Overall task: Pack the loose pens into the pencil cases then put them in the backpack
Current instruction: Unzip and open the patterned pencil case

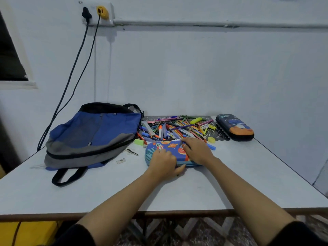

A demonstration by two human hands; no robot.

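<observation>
A blue space-print pencil case (169, 147) lies on the white table (230, 174) in front of a heap of loose pens and pencils (177, 128). My left hand (164, 163) grips the case's near edge, thumb under the rim. My right hand (197, 150) rests on the case's right part, fingers curled over its top near a blue pen (212, 147). A second, dark pencil case (234, 126) lies shut at the back right. The blue and grey backpack (92, 135) lies flat at the left.
A green eraser (139, 142) and a yellow sharpener (211, 139) lie beside the heap, which sits on a dark patterned mat (221, 134). Small scraps (121, 161) lie near the backpack. Two black cables (71, 80) hang from a wall socket behind it.
</observation>
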